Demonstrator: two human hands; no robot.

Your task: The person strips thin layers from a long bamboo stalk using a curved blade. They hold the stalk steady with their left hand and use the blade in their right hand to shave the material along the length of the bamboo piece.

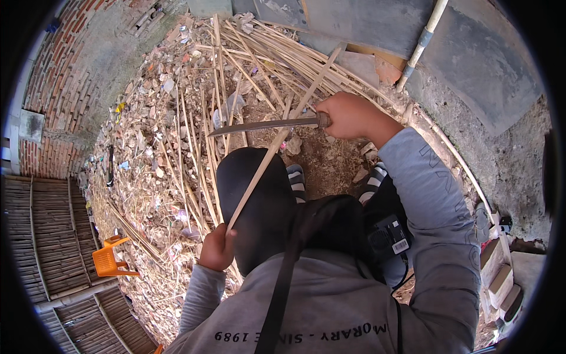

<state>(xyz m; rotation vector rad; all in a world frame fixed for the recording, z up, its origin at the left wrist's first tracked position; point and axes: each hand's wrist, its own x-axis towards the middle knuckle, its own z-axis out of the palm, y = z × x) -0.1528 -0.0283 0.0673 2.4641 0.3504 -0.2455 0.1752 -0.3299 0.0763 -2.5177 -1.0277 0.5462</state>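
Observation:
My left hand (217, 249) is closed round the near end of a long, flat bamboo strip (254, 179), which slants up and away to the right across my black-clad knee. In my right hand (352, 120) is the handle of a long-bladed knife (259, 126), its point toward the left. The blade crosses the strip about midway along, beyond my knee; whether it touches the strip or hangs just above it I cannot tell. Part of the handle is hidden by my fingers.
Bamboo strips (283, 50) lie heaped at the far side, and more loose strips (187, 138) lie left of my knee among chips and rubble. An orange plastic chair (107, 261) stands at left. A wall with a pipe (425, 36) bounds the right; a black box (389, 237) rests by my right thigh.

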